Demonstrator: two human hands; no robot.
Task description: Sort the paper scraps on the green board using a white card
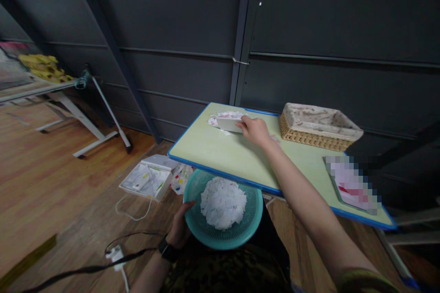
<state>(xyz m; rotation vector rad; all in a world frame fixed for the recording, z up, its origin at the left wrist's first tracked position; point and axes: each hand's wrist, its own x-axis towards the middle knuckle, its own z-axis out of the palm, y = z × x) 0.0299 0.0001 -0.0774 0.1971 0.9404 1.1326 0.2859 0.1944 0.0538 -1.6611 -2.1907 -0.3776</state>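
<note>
My left hand (pixel 181 224) is closed on the left rim of a teal plastic basket (pixel 252 219), which sits below the table's front edge. A heap of white paper scraps (pixel 223 203) lies in the basket. Over the table, my right hand (pixel 255 130) grips the right end of a flat white rectangular piece (pixel 228 124), stood on its long edge; its material is unclear. Directly behind that piece is a small pile of paper scraps (pixel 229 114) on the pale green tabletop (pixel 206 146). A few scraps show just right of my right hand.
A wicker basket with a cloth liner (pixel 318 132) stands at the table's back right. Near the right edge lies a tablet-like object (pixel 352 185), partly blurred. On the floor at left are an open white box (pixel 146 178), cables and a power strip (pixel 117 256).
</note>
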